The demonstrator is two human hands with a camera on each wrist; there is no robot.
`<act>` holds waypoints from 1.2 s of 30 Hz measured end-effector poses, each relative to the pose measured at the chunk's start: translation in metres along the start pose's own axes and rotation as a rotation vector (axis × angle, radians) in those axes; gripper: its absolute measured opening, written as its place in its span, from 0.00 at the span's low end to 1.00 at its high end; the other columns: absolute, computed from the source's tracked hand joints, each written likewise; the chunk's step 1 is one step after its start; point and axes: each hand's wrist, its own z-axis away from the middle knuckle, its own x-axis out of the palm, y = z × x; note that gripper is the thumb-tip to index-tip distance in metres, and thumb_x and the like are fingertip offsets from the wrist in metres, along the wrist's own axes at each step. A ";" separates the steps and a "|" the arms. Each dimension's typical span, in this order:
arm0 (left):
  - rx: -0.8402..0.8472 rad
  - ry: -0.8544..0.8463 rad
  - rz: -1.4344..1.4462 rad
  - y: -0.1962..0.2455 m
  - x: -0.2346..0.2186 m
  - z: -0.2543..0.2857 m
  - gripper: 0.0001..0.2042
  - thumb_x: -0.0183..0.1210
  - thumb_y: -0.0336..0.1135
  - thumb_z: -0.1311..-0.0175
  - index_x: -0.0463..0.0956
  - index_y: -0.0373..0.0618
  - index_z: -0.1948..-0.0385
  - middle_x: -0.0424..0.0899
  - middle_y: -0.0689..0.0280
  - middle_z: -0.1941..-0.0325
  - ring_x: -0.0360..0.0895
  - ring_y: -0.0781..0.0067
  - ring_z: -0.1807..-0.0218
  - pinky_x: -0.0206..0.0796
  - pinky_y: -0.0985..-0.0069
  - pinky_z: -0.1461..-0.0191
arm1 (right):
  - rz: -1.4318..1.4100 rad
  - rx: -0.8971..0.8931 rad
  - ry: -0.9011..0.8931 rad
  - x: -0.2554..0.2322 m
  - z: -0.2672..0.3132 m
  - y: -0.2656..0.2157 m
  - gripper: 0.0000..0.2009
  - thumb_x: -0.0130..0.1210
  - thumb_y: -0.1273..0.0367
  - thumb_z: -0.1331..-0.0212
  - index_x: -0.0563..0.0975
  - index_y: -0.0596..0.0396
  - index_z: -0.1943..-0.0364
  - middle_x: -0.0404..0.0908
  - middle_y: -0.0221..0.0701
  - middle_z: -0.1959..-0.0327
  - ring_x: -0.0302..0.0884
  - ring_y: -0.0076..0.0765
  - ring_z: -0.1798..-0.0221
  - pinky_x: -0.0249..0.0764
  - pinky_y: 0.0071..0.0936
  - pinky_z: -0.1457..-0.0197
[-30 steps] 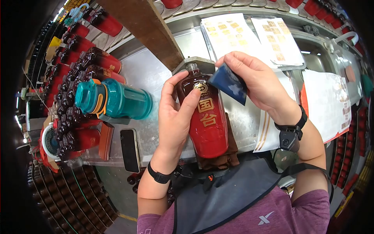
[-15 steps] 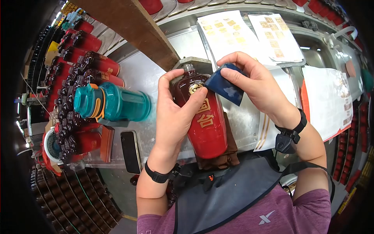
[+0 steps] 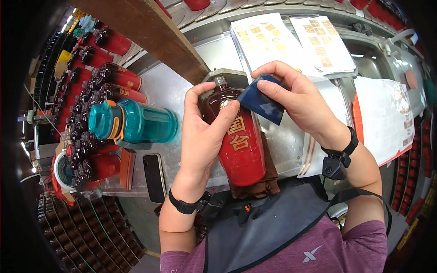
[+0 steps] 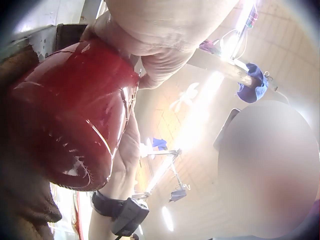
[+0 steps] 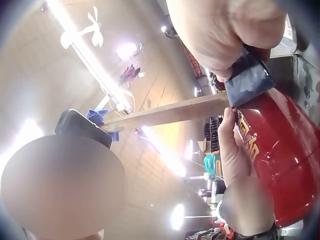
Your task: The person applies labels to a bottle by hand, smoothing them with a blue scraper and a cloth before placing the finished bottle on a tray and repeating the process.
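Liquor bottle sits in your left fingers; right fingers pinch a blue card, thumb now lower, likely steadying it.

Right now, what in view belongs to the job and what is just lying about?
In the job (both held):
- glossy red bottle with gold characters
- flat dark-blue piece

Apparently just lying about:
- translucent teal plastic drinking bottle
- black-screened rectangular phone
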 end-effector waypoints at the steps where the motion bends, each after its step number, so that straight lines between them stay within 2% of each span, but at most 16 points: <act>1: 0.001 -0.002 -0.006 0.000 0.000 0.000 0.25 0.65 0.26 0.38 0.61 0.41 0.43 0.81 0.60 0.53 0.78 0.76 0.52 0.72 0.77 0.47 | 0.021 -0.013 0.015 0.000 0.000 0.000 0.11 0.56 0.67 0.31 0.76 0.52 0.48 0.78 0.22 0.55 0.73 0.15 0.51 0.70 0.16 0.46; 8: -0.019 0.003 -0.020 0.004 0.001 0.001 0.25 0.65 0.26 0.39 0.61 0.41 0.43 0.81 0.60 0.53 0.78 0.76 0.52 0.72 0.77 0.47 | 0.061 -0.016 0.066 -0.002 -0.001 0.005 0.11 0.55 0.67 0.30 0.76 0.52 0.48 0.78 0.23 0.56 0.72 0.14 0.53 0.70 0.15 0.47; 11: -0.011 0.003 -0.005 0.005 -0.002 0.002 0.23 0.62 0.26 0.37 0.63 0.40 0.43 0.80 0.60 0.52 0.78 0.76 0.51 0.72 0.77 0.46 | 0.058 -0.012 0.068 -0.003 -0.002 0.005 0.11 0.55 0.68 0.30 0.76 0.52 0.48 0.78 0.23 0.56 0.72 0.14 0.53 0.70 0.15 0.47; 13: -0.088 0.012 0.137 0.008 -0.008 0.001 0.19 0.59 0.26 0.34 0.65 0.39 0.43 0.80 0.60 0.52 0.77 0.76 0.52 0.72 0.77 0.46 | 0.080 -0.054 0.067 -0.002 -0.002 0.005 0.11 0.57 0.66 0.32 0.77 0.54 0.50 0.78 0.25 0.58 0.73 0.17 0.55 0.72 0.17 0.50; 15: -0.058 0.026 0.094 0.006 -0.009 0.002 0.17 0.56 0.27 0.32 0.66 0.40 0.44 0.79 0.60 0.51 0.77 0.76 0.52 0.72 0.77 0.46 | 0.096 -0.063 0.065 -0.002 -0.001 0.004 0.11 0.57 0.66 0.32 0.77 0.54 0.50 0.78 0.25 0.58 0.73 0.16 0.55 0.72 0.17 0.51; 18: 0.001 0.041 0.041 0.004 -0.004 0.004 0.18 0.57 0.26 0.33 0.66 0.40 0.43 0.79 0.60 0.51 0.77 0.76 0.50 0.71 0.77 0.46 | 0.110 -0.073 0.061 -0.002 -0.002 0.004 0.11 0.57 0.66 0.32 0.77 0.55 0.50 0.79 0.25 0.58 0.73 0.16 0.55 0.72 0.17 0.51; 23: 0.118 0.063 -0.223 -0.002 -0.003 -0.003 0.17 0.63 0.27 0.37 0.71 0.40 0.48 0.69 0.63 0.48 0.76 0.75 0.50 0.69 0.77 0.44 | 0.094 -0.070 0.045 0.001 -0.003 0.004 0.11 0.57 0.67 0.32 0.77 0.55 0.51 0.78 0.25 0.58 0.73 0.17 0.55 0.72 0.17 0.52; 29: 0.147 0.083 -0.291 -0.002 -0.003 -0.005 0.18 0.67 0.29 0.40 0.73 0.43 0.49 0.67 0.63 0.49 0.75 0.74 0.48 0.69 0.76 0.43 | 0.066 -0.089 0.032 0.002 -0.003 0.005 0.11 0.56 0.67 0.32 0.77 0.56 0.51 0.79 0.26 0.59 0.74 0.17 0.55 0.73 0.18 0.51; 32: 0.123 0.079 -0.282 -0.001 -0.001 -0.005 0.18 0.67 0.29 0.40 0.73 0.43 0.49 0.67 0.63 0.49 0.75 0.75 0.49 0.68 0.77 0.43 | 0.051 -0.058 0.010 0.000 -0.003 0.006 0.10 0.56 0.67 0.31 0.77 0.52 0.50 0.77 0.22 0.57 0.72 0.15 0.53 0.70 0.16 0.48; 36: 0.122 0.081 -0.306 -0.001 -0.001 -0.005 0.19 0.68 0.30 0.41 0.73 0.43 0.49 0.67 0.64 0.49 0.75 0.75 0.49 0.68 0.77 0.43 | 0.047 -0.078 0.050 -0.001 -0.003 0.009 0.11 0.56 0.66 0.32 0.77 0.56 0.51 0.79 0.26 0.59 0.74 0.18 0.55 0.73 0.18 0.51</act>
